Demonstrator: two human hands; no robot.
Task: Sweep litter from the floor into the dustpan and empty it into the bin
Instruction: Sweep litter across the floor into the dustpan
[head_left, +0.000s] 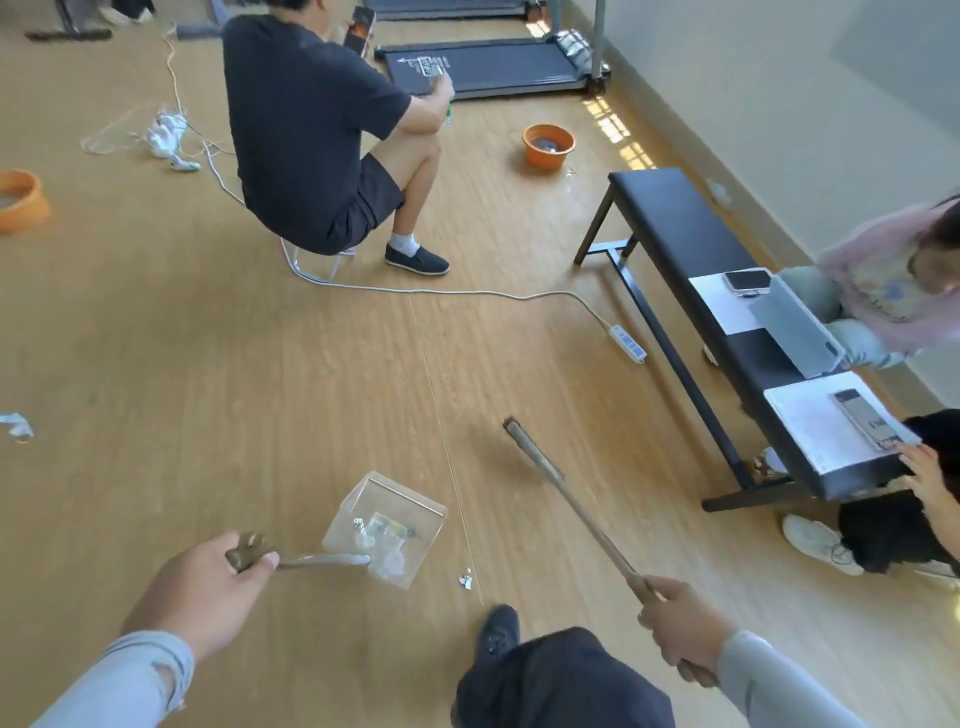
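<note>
My left hand (208, 587) grips the brown handle of a clear dustpan (384, 525), which sits low over the wooden floor with several scraps of litter inside. My right hand (675, 623) holds the stick of a broom (561, 499); its head (514, 428) is out ahead, right of the dustpan. One small silver scrap (466, 580) lies on the floor just right of the dustpan. Another crumpled piece (15, 426) lies far left. An orange bin (549, 145) stands further off by the wall, and a second orange bin (18, 200) is at the left edge.
A person squats on a stool (322, 145) ahead. A white cable and power strip (628, 348) cross the floor. A black bench (691, 260) with papers, phones and a tablet stands right, with two people beside it. Treadmills (488, 67) lie at the back.
</note>
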